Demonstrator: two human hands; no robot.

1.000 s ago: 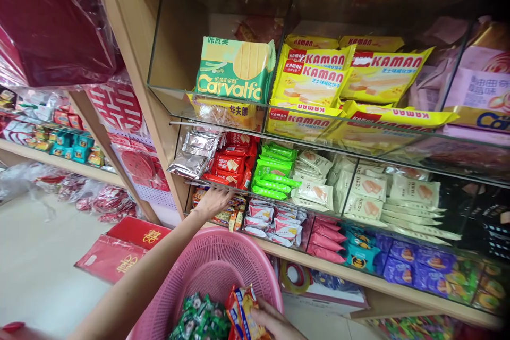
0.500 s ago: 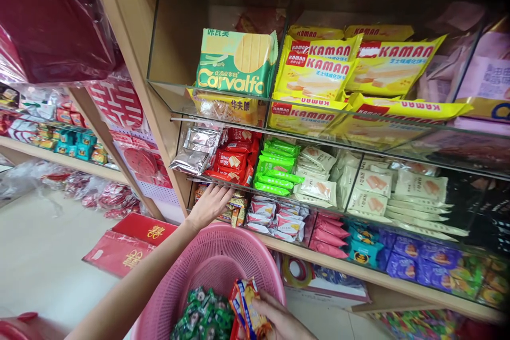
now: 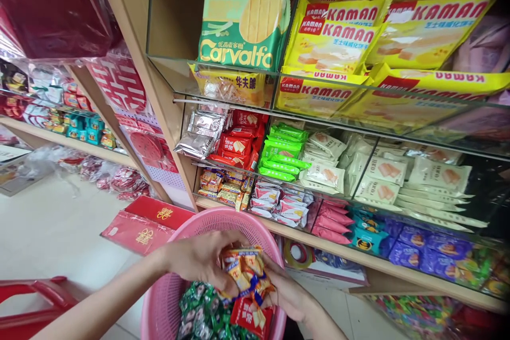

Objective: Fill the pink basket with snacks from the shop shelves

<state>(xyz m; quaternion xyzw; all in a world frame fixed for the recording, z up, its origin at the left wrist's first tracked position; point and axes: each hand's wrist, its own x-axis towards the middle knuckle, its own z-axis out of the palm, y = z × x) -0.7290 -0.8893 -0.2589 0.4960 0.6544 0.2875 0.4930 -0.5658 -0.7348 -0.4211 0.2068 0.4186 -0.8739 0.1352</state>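
Left hand (image 3: 207,263) is pinching a bunch of orange snack packets (image 3: 241,271), thumb on the near side, fingers curling over the top. Right hand (image 3: 285,289) is gripping the same bunch from its right side; some fingertips are hiding behind the wrappers. Both hands are holding the bunch over the pink basket (image 3: 154,303), below its far rim. Green-wrapped candies (image 3: 201,311) are lying inside, and a red packet (image 3: 252,317) is sitting just under the bunch; can't tell if it's touching the right hand. Basket is standing in front of the wooden shelf unit (image 3: 342,254). Bottom row is holding, left to right, orange and gold packets (image 3: 225,191), white and pink packets (image 3: 281,204), pink packets (image 3: 331,223), teal packets (image 3: 366,239) and purple packets (image 3: 428,252). Row above is carrying silver packets (image 3: 203,130), red packets (image 3: 239,143), bright green packets (image 3: 282,151) and cream packets (image 3: 326,172). Higher up, a green Carvalfo pack (image 3: 243,32) is leaning beside yellow KAMAN packs (image 3: 334,42). Red gift bags (image 3: 145,223) are lying on the floor (image 3: 35,228) left of the basket; a red plastic frame (image 3: 40,289) is showing at lower left.
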